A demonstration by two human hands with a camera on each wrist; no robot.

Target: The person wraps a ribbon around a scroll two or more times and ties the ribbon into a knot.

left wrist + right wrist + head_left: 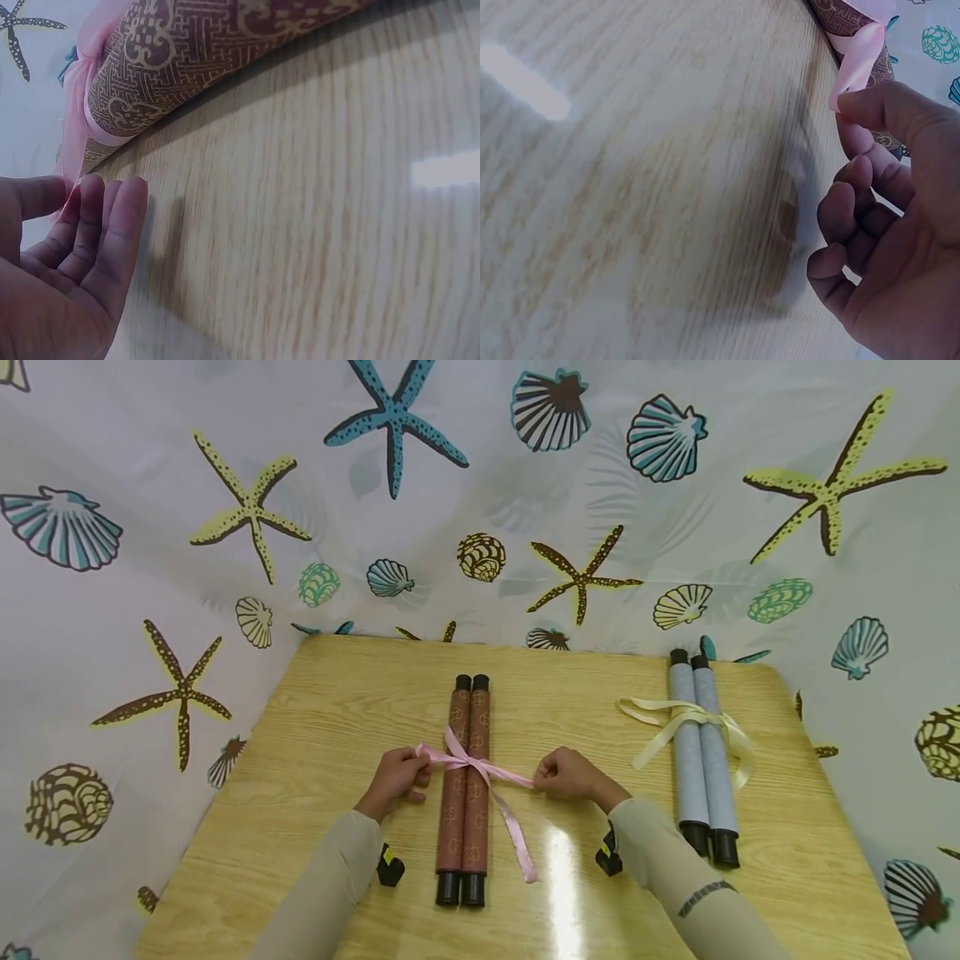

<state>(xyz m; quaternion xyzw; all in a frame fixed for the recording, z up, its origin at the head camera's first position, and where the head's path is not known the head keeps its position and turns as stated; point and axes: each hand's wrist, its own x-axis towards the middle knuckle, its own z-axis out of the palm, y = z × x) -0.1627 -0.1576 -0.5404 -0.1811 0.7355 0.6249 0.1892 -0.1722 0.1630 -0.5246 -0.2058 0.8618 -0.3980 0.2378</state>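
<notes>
Two brown patterned scrolls with black end knobs lie side by side on the table. Around their middle goes a pink ribbon, crossed in a knot on top, with one loose tail hanging to the lower right. My left hand pinches the ribbon between thumb and index finger left of the scrolls, as the left wrist view also shows. On the other side, my right hand pinches a folded part of the ribbon between thumb and index finger. The ribbon stretches between both hands across the knot.
Two light blue scrolls tied with a cream ribbon lie on the right of the wooden table. A cloth printed with starfish and shells hangs behind and at the sides. Small black devices sit by both wrists.
</notes>
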